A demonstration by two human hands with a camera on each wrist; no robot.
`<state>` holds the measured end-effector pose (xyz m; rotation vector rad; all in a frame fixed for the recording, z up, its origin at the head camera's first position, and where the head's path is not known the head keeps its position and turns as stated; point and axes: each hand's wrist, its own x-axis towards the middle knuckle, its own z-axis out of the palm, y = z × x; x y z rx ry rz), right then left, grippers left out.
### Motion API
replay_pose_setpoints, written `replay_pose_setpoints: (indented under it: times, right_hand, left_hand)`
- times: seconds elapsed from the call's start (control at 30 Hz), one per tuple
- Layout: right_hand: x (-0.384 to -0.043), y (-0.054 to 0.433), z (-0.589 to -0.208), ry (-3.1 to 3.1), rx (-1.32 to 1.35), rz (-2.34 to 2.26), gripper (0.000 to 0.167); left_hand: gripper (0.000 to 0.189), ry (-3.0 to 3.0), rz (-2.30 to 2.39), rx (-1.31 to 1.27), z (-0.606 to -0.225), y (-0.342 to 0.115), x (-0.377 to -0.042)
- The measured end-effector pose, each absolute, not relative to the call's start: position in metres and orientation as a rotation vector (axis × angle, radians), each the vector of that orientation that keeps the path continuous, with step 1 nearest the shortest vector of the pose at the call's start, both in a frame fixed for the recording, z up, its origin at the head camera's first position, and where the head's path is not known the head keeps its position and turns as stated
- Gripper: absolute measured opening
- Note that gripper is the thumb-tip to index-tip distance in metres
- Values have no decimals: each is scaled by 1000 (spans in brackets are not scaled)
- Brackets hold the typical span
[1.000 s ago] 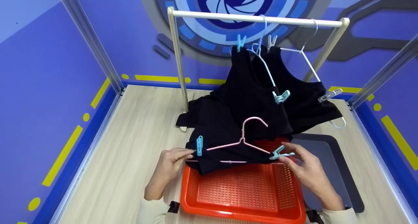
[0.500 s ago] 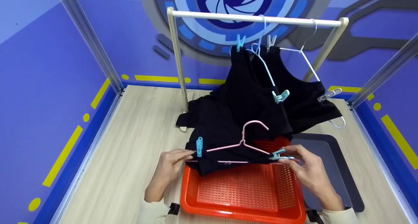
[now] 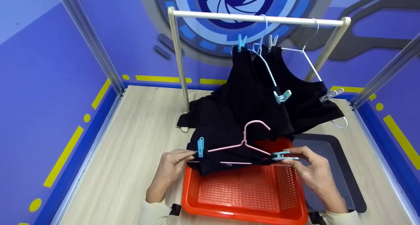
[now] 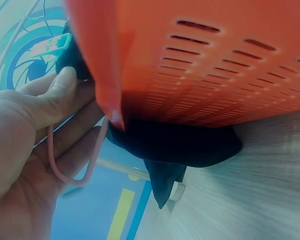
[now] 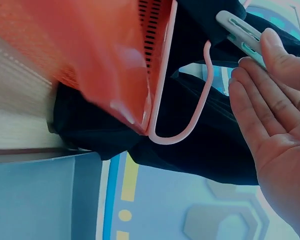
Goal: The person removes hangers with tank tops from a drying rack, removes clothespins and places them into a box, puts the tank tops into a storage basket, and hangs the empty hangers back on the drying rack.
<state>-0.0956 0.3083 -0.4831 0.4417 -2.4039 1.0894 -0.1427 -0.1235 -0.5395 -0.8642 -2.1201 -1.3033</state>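
Note:
A black tank top (image 3: 223,166) is on a pink hanger (image 3: 243,142) over the red basket. My left hand (image 3: 172,164) pinches the garment's left shoulder beside an upright blue clothespin (image 3: 200,147); the hanger's end loop (image 4: 72,181) lies against its fingers in the left wrist view. On the other side, my right hand (image 3: 313,167) holds a pale blue clothespin (image 3: 284,155) by its handles between thumb and fingers. That clothespin's far end sits at the right shoulder and hanger arm; its bite on the cloth is too small to tell.
A red perforated basket (image 3: 242,215) stands below the hands, with a dark grey tray (image 3: 347,175) to its right. Behind, a wooden rack (image 3: 226,15) carries two hangers with black tank tops (image 3: 252,97), held by clothespins.
The clothespin in my right hand has turned from slanting to nearly level, and that hand has shifted slightly right. The pink hook has dipped a little. My left hand stays put.

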Motion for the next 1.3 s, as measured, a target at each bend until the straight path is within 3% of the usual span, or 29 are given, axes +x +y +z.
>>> replay_pose_setpoints:
  times: [0.5, 1.3]
  right_hand:
    - [-87, 316, -478, -2342, 169, 1438, 41]
    - [-83, 350, -504, -2476, -210, 981, 46]
  left_hand:
    - [23, -2128, -1299, -848, -541, -123, -142]
    - [24, -2120, -1260, -849, -541, -123, -142]
